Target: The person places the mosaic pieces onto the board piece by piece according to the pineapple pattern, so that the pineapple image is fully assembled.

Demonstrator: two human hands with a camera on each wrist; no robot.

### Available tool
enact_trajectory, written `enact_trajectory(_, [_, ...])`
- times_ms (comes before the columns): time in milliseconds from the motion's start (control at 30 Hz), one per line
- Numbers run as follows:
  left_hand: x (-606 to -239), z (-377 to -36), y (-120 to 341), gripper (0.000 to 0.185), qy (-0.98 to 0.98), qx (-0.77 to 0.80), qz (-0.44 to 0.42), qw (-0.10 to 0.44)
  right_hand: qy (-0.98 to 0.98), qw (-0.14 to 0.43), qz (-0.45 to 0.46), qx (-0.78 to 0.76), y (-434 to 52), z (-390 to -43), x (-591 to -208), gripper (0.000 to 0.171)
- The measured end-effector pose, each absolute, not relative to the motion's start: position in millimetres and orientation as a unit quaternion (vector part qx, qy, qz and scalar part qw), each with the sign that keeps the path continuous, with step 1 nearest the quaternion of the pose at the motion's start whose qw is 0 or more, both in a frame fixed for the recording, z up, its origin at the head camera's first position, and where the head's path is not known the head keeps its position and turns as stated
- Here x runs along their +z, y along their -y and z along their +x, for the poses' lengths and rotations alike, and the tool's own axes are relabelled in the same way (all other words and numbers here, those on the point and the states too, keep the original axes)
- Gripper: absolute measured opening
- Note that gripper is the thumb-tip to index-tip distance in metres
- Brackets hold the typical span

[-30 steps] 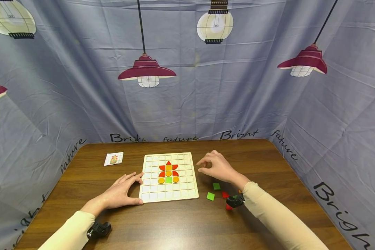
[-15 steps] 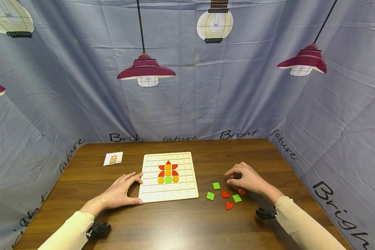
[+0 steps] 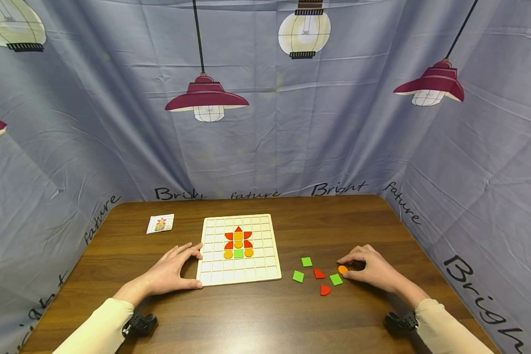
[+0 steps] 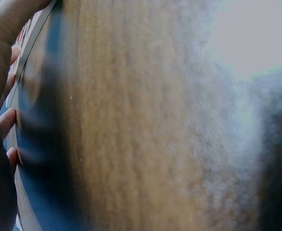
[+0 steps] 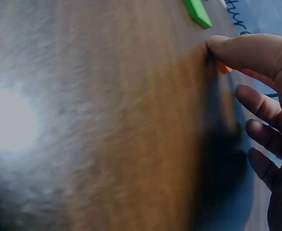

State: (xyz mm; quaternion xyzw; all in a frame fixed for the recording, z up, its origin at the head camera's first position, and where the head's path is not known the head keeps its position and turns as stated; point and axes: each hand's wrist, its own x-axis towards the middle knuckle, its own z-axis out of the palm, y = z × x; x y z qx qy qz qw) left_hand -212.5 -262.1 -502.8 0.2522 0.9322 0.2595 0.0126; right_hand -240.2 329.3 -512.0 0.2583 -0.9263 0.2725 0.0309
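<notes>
The pale square grid board [image 3: 258,269] lies on the table, bearing a figure of red, orange and green flat pieces. Along its left edge rests my left hand [image 3: 170,270], thumb at the near corner and the other fingertips farther up the side. To the right, my right hand [image 3: 376,269] is down at the table, pinching an orange disc [image 3: 342,270] between thumb and forefinger. In the right wrist view the orange disc [image 5: 223,68] shows just beyond the thumb, mostly hidden. The left wrist view has my left fingers [image 4: 8,120] at the board's rim.
Green squares [image 3: 298,276] and two red quarter-round pieces [image 3: 325,290] lie loose between the board and my right hand. A small printed card [image 3: 161,224] with a coloured figure lies behind my left hand. A patterned curtain [image 3: 248,147] borders the table's back and sides.
My right hand has moved from beside the board rightward and down onto the orange disc, uncovering the loose pieces. My left hand has stayed at the board.
</notes>
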Motion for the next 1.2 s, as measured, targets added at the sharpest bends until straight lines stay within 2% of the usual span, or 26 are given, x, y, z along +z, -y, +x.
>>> enact_trajectory(967, [-503.3,-212.9,262.5,0.062,-0.931,0.261,0.253,0.012,0.918,0.085,0.285,0.262,-327.1,-239.4,-515.9,0.019])
enact_trajectory(1200, [-503.3,-212.4,262.6,0.061,-0.929,0.263,0.259,0.002,0.913,0.112,0.299,0.253,-324.8,-239.1,-519.4,0.025])
